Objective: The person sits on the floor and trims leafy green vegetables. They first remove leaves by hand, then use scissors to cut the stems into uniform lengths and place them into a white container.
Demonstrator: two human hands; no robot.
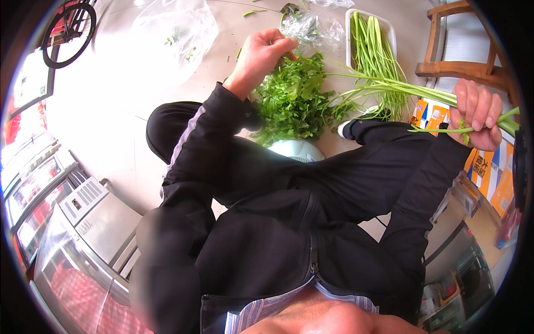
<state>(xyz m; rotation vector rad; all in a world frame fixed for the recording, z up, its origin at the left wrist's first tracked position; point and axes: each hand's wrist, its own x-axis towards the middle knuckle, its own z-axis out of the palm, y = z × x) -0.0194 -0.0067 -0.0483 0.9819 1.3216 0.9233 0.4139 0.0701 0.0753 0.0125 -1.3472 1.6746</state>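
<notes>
My right hand (477, 112) is closed around a bundle of long green celery stalks (421, 91) at the right. Their thin ends reach left towards a heap of celery leaves (294, 96) between my feet. Above the upper left of that heap is my left hand (269, 54), thumb and fingers bent together; whether a leaf or stem is between them is hidden. Bare celery stalks (371, 46) fill a white tray (348, 46) beyond the heap, some hanging over its near side. Under the leaves, part of a pale blue plastic object (300, 149) shows.
A clear plastic bag (179, 37) lies on the floor at upper left, a crumpled one (311, 27) beyond the leaves. Cut stem pieces (250, 13) are scattered there. A wooden chair (459, 69) and orange printed cartons (484, 167) stand right, a bicycle wheel (89, 35) far left.
</notes>
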